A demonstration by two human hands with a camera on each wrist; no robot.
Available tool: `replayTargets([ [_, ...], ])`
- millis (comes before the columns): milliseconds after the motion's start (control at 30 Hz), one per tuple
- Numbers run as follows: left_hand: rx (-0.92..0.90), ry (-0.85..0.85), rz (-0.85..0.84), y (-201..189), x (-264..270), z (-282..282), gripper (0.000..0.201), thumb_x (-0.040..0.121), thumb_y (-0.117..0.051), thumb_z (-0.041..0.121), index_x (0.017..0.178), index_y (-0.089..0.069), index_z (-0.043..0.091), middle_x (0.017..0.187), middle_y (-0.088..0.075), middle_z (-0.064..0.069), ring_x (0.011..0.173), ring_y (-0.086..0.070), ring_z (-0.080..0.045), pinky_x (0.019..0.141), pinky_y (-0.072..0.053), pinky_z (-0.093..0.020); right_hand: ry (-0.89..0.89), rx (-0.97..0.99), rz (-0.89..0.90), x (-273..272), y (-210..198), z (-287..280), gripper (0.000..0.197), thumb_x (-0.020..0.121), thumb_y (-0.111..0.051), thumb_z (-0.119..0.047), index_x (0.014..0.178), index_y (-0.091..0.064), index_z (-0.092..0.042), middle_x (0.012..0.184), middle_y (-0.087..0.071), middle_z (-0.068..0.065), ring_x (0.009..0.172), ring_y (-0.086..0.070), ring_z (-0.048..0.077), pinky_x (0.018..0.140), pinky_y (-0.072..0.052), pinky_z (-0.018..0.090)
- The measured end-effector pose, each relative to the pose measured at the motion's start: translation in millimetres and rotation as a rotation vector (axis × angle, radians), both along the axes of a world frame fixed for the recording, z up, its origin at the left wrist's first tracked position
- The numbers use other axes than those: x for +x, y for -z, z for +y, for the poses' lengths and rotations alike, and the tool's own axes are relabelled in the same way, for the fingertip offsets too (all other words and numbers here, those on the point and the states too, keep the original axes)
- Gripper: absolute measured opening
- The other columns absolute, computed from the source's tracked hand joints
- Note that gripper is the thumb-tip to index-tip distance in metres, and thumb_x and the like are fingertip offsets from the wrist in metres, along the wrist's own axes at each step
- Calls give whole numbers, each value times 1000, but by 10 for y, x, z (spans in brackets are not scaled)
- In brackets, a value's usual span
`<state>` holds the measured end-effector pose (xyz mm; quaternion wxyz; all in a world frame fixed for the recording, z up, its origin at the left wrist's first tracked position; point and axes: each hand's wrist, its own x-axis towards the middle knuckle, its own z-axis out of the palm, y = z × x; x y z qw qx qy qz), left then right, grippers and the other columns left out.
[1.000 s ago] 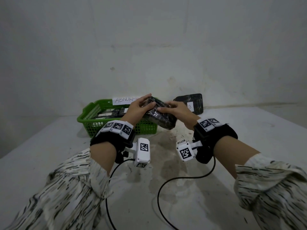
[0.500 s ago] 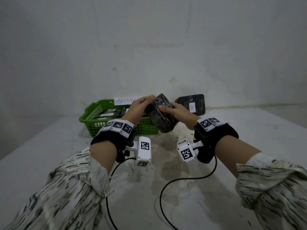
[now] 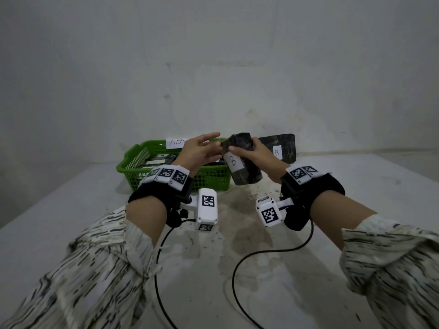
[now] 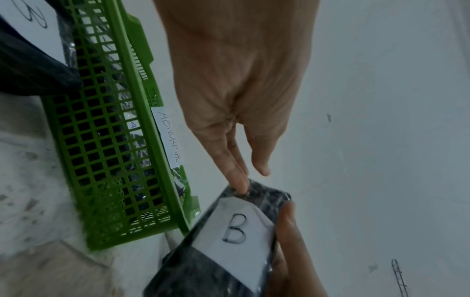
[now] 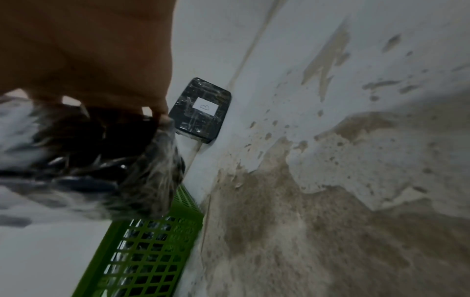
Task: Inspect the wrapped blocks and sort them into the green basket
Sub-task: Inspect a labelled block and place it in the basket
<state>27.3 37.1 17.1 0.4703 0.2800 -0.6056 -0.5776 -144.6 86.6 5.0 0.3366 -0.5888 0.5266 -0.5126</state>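
Note:
A dark block wrapped in clear film (image 3: 242, 162) (image 4: 221, 251) (image 5: 106, 160) hangs upright in the air just right of the green basket (image 3: 145, 160) (image 4: 106, 140) (image 5: 152, 251). Its white label reads "B" and faces me. My right hand (image 3: 253, 155) grips it from the right, thumb on the label. My left hand (image 3: 202, 150) (image 4: 241, 176) has straight fingers, and their tips touch the block's top left corner. A second wrapped block (image 3: 281, 148) (image 5: 201, 110), also labelled "B", leans against the wall behind. Several wrapped blocks lie in the basket.
The basket carries a white paper label (image 3: 177, 141) (image 4: 169, 138) on its far rim. Both stand at the back of a stained white table (image 3: 237, 245), against a white wall. Two black cables (image 3: 240, 262) trail across the table from my wrists.
The block has been turned from lying tilted to upright, so its "B" label now faces me. My left hand has let go its grip and only its straight fingertips touch it.

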Motion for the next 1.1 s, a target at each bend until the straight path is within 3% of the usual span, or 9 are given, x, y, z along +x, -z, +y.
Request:
replayTargets([
  [100, -63, -21, -45, 10, -10, 27, 41, 87, -59, -3, 127, -55, 6, 98, -65, -4, 85, -63, -14, 75, -55, -23, -37, 42, -86, 11, 17, 69, 5, 91, -61, -32, 91, -60, -26, 87, -68, -7, 74, -66, 2, 62, -50, 17],
  [233, -110, -135, -110, 41, -79, 72, 38, 85, -67, 11, 122, -58, 15, 88, -61, 1, 80, -61, -11, 67, -46, -21, -68, 82, -217, 56, 102, 79, 25, 94, -52, -37, 98, -66, -17, 91, -70, 5, 78, -66, 18, 68, -52, 27],
  [367, 19, -84, -173, 109, -137, 128, 29, 89, -61, 33, 115, -57, 22, 107, -61, -3, 101, -56, -21, 84, -46, -38, -99, 111, -320, 74, 136, 86, 28, 94, -49, -38, 99, -66, -16, 93, -69, 9, 80, -64, 22, 79, -48, 35],
  [500, 71, 6, -158, 106, -147, 165, 30, 92, -58, 29, 118, -54, 15, 102, -61, -3, 96, -58, -23, 78, -49, -36, -88, 141, -293, 78, 115, 72, 33, 90, -53, -42, 104, -67, -16, 97, -69, 10, 86, -63, 25, 86, -47, 38],
  [633, 18, -48, -221, 36, -151, 140, 33, 91, -60, 26, 121, -54, 14, 109, -63, -7, 91, -62, -20, 69, -52, -29, -114, 225, -251, 46, 117, 31, 54, 69, -69, -53, 111, -68, -18, 112, -67, 14, 104, -62, 30, 100, -45, 46],
  [700, 22, -71, -228, 20, -131, 112, 38, 88, -63, 29, 123, -54, 17, 111, -65, -7, 90, -64, -19, 79, -53, -35, -118, 237, -238, 44, 114, -12, 49, 69, -70, -46, 109, -67, -17, 109, -66, 13, 101, -61, 29, 101, -44, 47],
  [800, 6, -50, -275, 48, -84, 83, 54, 86, -65, 35, 135, -47, 23, 127, -60, -7, 111, -59, -24, 97, -46, -48, -105, 216, -264, 51, 114, -64, 36, 82, -65, -38, 109, -65, -14, 101, -65, 12, 98, -58, 29, 100, -44, 46],
  [967, -11, -47, -237, 111, -50, 79, 50, 89, -63, 24, 136, -45, 22, 130, -56, -15, 113, -59, -30, 86, -53, -41, -172, 257, -307, 75, 186, -88, 50, 80, -66, -35, 123, -61, -10, 113, -65, 14, 101, -61, 27, 100, -45, 44],
  [1100, 9, -5, -217, 149, -41, 94, 55, 89, -62, 23, 140, -40, 22, 127, -56, -13, 102, -61, -24, 83, -54, -35, -206, 261, -355, 72, 177, -66, 23, 90, -59, -13, 112, -60, -9, 99, -68, 9, 85, -66, 21, 86, -53, 34],
])
